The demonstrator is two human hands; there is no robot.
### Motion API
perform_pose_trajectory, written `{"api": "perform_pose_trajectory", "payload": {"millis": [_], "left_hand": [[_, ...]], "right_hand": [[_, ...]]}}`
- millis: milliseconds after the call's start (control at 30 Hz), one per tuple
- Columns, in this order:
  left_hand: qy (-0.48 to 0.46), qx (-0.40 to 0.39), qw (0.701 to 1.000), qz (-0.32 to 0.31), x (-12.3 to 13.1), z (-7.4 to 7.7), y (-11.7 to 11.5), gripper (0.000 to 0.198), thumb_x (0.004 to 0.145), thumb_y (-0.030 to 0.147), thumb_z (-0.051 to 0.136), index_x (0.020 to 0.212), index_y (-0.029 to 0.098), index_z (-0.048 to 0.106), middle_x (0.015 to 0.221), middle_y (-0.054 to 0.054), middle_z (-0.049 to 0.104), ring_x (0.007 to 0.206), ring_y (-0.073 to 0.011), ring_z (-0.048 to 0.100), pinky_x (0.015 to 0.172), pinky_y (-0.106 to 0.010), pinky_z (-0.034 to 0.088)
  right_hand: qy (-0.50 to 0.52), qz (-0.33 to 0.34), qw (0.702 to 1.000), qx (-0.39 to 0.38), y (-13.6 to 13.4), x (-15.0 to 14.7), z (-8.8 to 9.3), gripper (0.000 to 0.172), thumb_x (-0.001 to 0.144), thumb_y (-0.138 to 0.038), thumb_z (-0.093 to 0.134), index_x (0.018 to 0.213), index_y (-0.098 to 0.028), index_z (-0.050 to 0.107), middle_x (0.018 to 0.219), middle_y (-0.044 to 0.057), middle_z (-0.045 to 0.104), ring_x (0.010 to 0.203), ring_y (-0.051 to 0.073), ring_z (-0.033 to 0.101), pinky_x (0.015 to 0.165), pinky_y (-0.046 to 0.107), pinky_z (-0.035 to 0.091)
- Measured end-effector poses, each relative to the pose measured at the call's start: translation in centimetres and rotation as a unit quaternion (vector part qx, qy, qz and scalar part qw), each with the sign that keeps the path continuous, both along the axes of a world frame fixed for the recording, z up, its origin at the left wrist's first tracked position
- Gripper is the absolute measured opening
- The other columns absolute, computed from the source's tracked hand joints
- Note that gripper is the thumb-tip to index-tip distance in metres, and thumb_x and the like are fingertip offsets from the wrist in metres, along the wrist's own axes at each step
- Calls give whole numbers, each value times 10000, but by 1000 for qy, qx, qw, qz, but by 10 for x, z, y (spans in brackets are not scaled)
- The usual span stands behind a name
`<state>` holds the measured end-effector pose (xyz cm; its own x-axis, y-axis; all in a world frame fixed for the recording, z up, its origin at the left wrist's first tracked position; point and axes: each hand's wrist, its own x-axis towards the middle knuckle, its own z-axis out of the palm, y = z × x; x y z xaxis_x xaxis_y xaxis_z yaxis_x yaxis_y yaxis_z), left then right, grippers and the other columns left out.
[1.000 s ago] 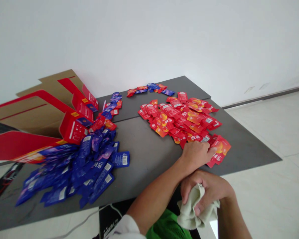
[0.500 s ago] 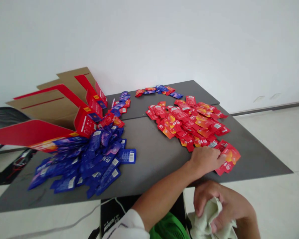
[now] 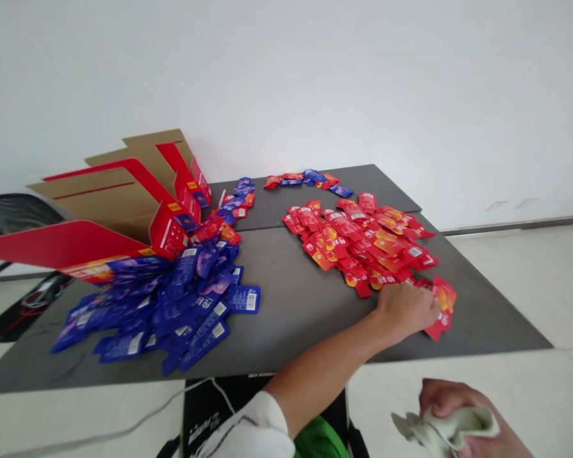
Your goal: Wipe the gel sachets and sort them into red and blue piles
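My left hand (image 3: 407,308) is over red packets (image 3: 444,302) at the right front of the grey table, its fingers curled down on them and the fingertips partly hidden. The large heap of red packets (image 3: 358,235) lies just beyond that hand. My right hand (image 3: 475,413) is in front of the table's near edge, low at the right, closed on a crumpled pale green cloth (image 3: 451,429). A spread pile of blue packets (image 3: 172,305) covers the left part of the table.
Open red cardboard boxes (image 3: 100,238) stand at the left, against the blue pile. Mixed red and blue packets (image 3: 236,200) form a line beside them, with another row (image 3: 308,179) near the wall. A black mesh chair (image 3: 19,213) is left of the table (image 3: 277,318).
My right hand has moved right and away from my left arm, still with the cloth. My left hand has shifted slightly right over the red packets. The camera view has shifted a little.
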<state>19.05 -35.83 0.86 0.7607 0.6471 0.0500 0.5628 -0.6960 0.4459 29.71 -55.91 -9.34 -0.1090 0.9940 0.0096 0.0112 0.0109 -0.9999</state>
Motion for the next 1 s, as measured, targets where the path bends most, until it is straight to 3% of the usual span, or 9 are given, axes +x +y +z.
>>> {"api": "perform_pose_trajectory", "payload": {"millis": [167,333,467,700,833,1000], "left_hand": [[-11,52,999,10,0,-9,-6,395,1096,338,475,986,150,804,947,-119,824,932,-290,813,770,-375,634],[-18,91,996,15,1,-16,-11,407,1111,392,493,951,163,789,900,-112,817,889,-265,815,744,-337,622],[-14,100,995,5,2,-21,-12,362,1107,338,504,964,159,784,878,-108,812,877,-274,816,731,-351,629],[-28,103,994,4,2,-26,-8,326,1100,304,503,975,166,770,855,-102,808,835,-268,810,691,-337,606],[-66,85,994,14,-5,-16,-10,344,1095,359,514,931,196,768,819,-83,797,782,-234,790,631,-282,539],[-201,77,975,62,-35,17,8,350,1086,360,527,797,231,674,736,-43,730,724,-213,723,598,-285,453]], "right_hand": [[31,-7,999,-8,6,-21,12,440,752,-604,898,945,-216,821,928,138,758,822,306,729,676,430,580],[20,11,999,-42,-1,-26,5,457,778,-613,887,981,-210,815,975,137,761,830,283,729,723,414,584],[-11,13,998,-65,-6,-28,4,456,788,-609,881,1001,-212,815,1009,144,768,878,298,735,780,433,590],[-18,-102,991,-89,-12,-8,14,468,745,-612,901,942,-193,837,1000,175,781,856,338,759,723,434,623],[-55,-133,988,-60,-17,8,11,422,751,-576,897,922,-193,850,1002,195,792,907,385,778,754,464,654],[-122,-102,987,-22,0,-8,1,379,802,-532,863,995,-206,867,1075,193,810,947,388,804,797,442,683]]}}
